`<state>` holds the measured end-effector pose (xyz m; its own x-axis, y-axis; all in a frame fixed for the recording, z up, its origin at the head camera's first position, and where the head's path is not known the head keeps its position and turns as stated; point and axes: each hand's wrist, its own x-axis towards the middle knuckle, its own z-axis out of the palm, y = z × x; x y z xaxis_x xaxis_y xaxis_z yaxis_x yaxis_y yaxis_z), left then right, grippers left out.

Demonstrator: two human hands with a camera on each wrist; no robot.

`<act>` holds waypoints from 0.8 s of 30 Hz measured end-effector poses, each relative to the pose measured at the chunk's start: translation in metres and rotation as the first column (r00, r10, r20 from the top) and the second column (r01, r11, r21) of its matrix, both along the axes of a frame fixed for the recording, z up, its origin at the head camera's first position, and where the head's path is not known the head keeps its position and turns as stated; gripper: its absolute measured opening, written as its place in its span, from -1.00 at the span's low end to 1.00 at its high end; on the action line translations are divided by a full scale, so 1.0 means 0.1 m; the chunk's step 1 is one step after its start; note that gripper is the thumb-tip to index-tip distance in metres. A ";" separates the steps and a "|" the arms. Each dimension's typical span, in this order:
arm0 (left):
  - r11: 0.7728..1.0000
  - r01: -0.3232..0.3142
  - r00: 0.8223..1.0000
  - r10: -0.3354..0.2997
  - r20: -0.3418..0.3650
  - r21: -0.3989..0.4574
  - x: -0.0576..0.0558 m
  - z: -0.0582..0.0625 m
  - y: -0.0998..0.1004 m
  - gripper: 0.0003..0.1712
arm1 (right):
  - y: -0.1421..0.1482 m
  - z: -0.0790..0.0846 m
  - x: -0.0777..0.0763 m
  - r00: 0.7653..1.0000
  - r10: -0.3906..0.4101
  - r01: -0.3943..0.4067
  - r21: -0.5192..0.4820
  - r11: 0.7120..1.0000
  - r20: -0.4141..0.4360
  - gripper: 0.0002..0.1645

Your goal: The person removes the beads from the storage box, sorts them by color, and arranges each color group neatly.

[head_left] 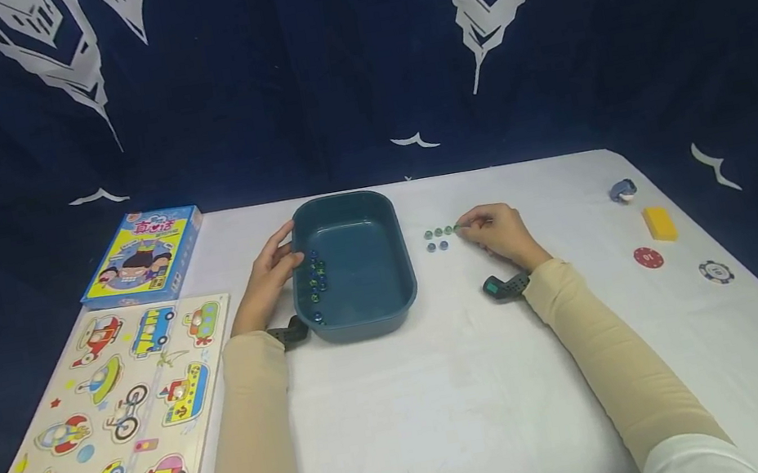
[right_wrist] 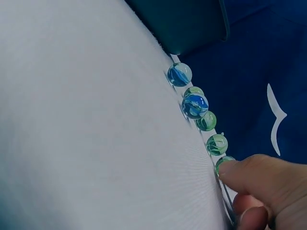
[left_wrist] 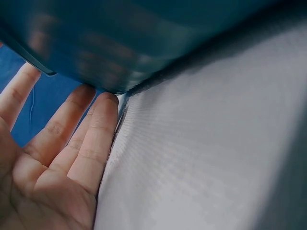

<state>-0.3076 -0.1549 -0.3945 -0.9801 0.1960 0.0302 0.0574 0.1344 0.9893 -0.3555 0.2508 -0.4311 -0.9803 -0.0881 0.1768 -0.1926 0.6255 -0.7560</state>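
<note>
A dark teal rectangular tub point(head_left: 363, 326) stands at the middle of the table, with several blue and green glass marbles point(head_left: 316, 275) gathered along its left inner side. My left hand point(head_left: 266, 275) rests at the tub's left side, its fairly straight fingers point(left_wrist: 91, 143) touching the outer wall. Right of the tub, green marbles point(head_left: 438, 232) form a row, and in front of it sit two blue marbles point(right_wrist: 194, 106). My right hand point(head_left: 497, 232) pinches the green marble point(right_wrist: 223, 164) at the row's right end, its thumb against the glass.
At the left lie a wooden vehicle puzzle board point(head_left: 100, 429) and a blue-yellow box point(head_left: 142, 257). Along the right edge are a small blue-grey figure point(head_left: 622, 190), a yellow block point(head_left: 660, 223), a red chip point(head_left: 648, 257) and a black-white chip point(head_left: 715, 272). A dark blue curtain point(head_left: 323, 71) hangs behind.
</note>
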 end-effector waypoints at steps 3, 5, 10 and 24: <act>1.000 0.002 1.000 -0.002 -0.002 0.012 -0.04 -0.08 -0.02 -0.26 | 0.00 0.05 0.01 0.999 0.006 -0.002 -0.077 0.997 0.047 -0.66; 1.000 0.001 1.000 0.000 -0.005 0.011 -0.09 -0.15 -0.04 -0.25 | -0.02 0.12 0.01 0.997 0.016 -0.006 -0.144 0.990 0.073 -0.62; 1.000 -0.013 0.999 0.013 -0.040 0.000 -0.19 -0.28 -0.06 -0.27 | -0.25 0.46 0.00 0.992 0.109 -0.093 -0.226 0.970 0.060 -0.65; 0.998 0.022 1.000 -0.021 -0.011 0.055 -0.05 -0.06 -0.03 -0.27 | -1.53 1.01 -0.23 0.785 0.562 -0.561 -0.086 0.824 0.263 -0.64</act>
<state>-0.3128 -0.1584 -0.4001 -0.9753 0.2149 0.0516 0.0700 0.0786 0.9944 -0.3788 0.0973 -0.3303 -0.7665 -0.6372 -0.0800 -0.3017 0.4673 -0.8310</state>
